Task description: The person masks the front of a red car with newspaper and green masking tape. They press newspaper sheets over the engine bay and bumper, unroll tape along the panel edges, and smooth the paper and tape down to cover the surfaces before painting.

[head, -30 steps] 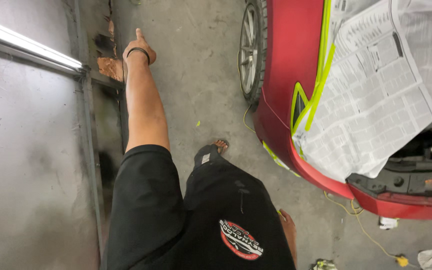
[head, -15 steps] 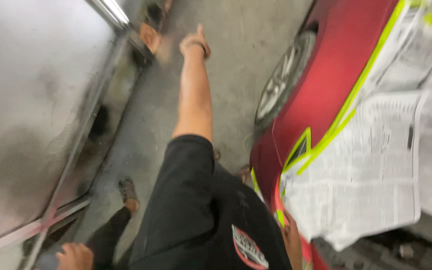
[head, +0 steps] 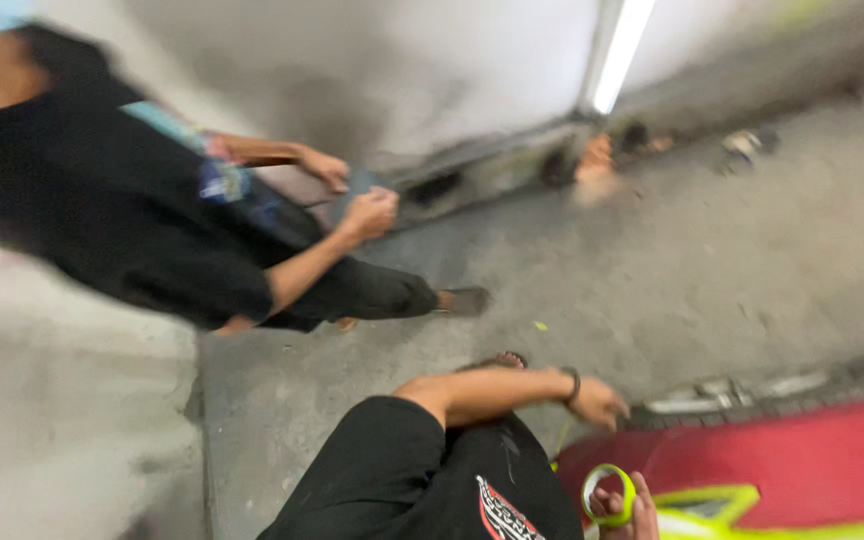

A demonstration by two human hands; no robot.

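Below, right hand (head: 630, 510) gripping tape roll (head: 607, 494) — left hand (head: 600, 402) empty

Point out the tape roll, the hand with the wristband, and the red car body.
tape roll (head: 608, 494), head view, on its yellow-green ring
left hand (head: 597, 403), head view, on its back
red car body (head: 782, 465), head view, on the painted panel

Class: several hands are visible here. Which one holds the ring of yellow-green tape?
The wearer's right hand, lowest in the frame, with the tape roll looped on its fingers; the other hands carry no tape.

A grey concrete floor (head: 712, 270) carries a red car (head: 752, 470), a sandalled foot (head: 467, 300) and blurred scraps by the wall
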